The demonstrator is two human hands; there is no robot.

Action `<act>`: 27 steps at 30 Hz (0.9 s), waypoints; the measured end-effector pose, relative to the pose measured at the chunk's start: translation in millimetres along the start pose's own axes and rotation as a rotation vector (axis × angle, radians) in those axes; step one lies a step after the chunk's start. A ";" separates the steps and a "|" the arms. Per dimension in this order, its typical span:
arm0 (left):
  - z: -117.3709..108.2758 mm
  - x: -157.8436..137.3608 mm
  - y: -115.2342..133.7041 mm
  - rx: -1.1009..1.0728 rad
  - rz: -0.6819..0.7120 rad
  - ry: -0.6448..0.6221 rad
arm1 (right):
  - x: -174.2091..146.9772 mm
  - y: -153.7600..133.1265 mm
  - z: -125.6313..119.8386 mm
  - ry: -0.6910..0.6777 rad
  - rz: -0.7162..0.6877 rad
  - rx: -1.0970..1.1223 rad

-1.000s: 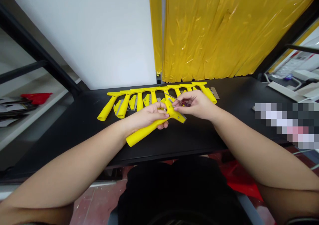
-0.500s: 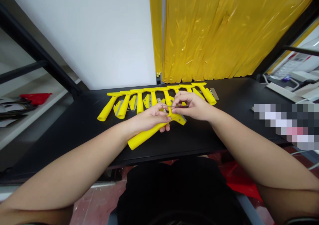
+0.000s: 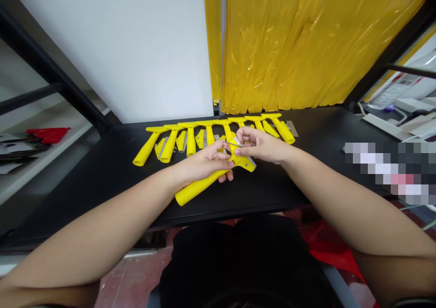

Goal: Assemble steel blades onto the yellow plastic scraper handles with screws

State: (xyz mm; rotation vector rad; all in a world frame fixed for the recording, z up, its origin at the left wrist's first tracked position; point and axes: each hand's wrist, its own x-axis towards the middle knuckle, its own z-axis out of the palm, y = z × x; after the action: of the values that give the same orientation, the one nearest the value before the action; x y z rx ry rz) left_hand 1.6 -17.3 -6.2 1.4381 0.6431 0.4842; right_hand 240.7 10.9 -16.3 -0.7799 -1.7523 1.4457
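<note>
In my view, the tool [image 3: 199,186], a yellow one with a tubular handle and a wide head [image 3: 245,164], is held over the table, tilted, its open end toward me on the left. A metal edge runs along part of the head, and a small screw shows near its right end.

My left hand [image 3: 209,159] is closed around the tool at the neck, thumb on top and fingertips showing underneath. My right hand [image 3: 260,145] has its thumb on the head and its other fingers curled just above; I cannot tell exactly what they pinch. A thin rod [image 3: 230,143] spans the gap between the hands, its left end at the left fingertips. I cannot tell which hand bears it.

Just beyond, a row of yellow handles [image 3: 147,150] lies on the black table [image 3: 102,185], with small plates [image 3: 180,141] and metal strips among them. Behind the table stand a white panel [image 3: 136,49] and yellow film [image 3: 289,40]. Farther left, something red [image 3: 56,134] sits on a shelf [image 3: 13,185].
</note>
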 end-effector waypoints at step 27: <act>-0.2 6.4 11.3 -0.395 -0.043 0.462 | -18.5 -12.9 -25.3 0.300 -0.296 -0.539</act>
State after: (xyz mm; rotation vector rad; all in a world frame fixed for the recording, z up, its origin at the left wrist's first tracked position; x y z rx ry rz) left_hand 7.0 -11.9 4.3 0.9398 0.8856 0.8712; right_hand 271.9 7.2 -3.8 -0.9051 -1.9349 0.6256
